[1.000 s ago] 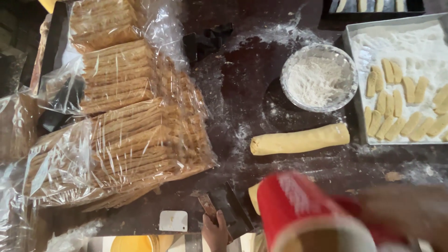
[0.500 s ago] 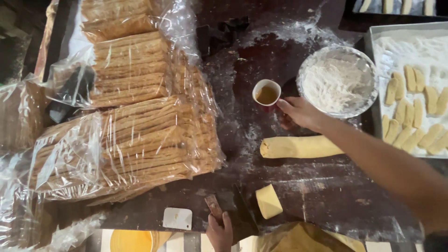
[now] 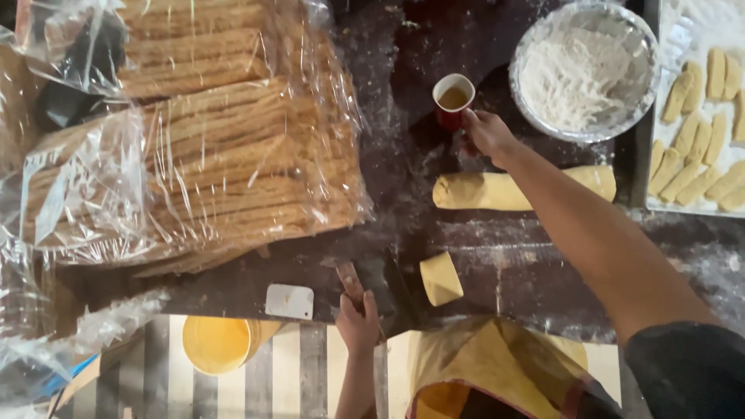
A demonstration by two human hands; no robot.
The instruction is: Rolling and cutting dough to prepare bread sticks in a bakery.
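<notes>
Dark and dusted with flour, the worktop (image 3: 434, 70) stretched from the near edge to the far side of the scene. At its far middle stood a small red cup (image 3: 452, 101) with brown liquid in it. The right hand (image 3: 487, 132) reached out across the worktop and touched the cup's near right side, fingers curled loosely about it; whether they actually gripped it could not be told. Beneath the outstretched forearm lay a long roll of yellow dough (image 3: 481, 190), and nearer, just apart from it, a short cut piece of dough (image 3: 441, 278). To the far right of the cup sat a foil bowl of flour (image 3: 582, 74), and beyond that, at the right edge, a tray (image 3: 660, 140) with small dough fingers in rows. The left hand (image 3: 358, 322) rested at the near edge, fingers closed around the brown handle of a tool (image 3: 349, 281) whose working end could not be made out. Just left of it lay a small white scraper (image 3: 289, 301) and a yellow bowl (image 3: 217, 343). Stacks of thin baked sticks in clear plastic bags (image 3: 202, 155) filled the left side.
</notes>
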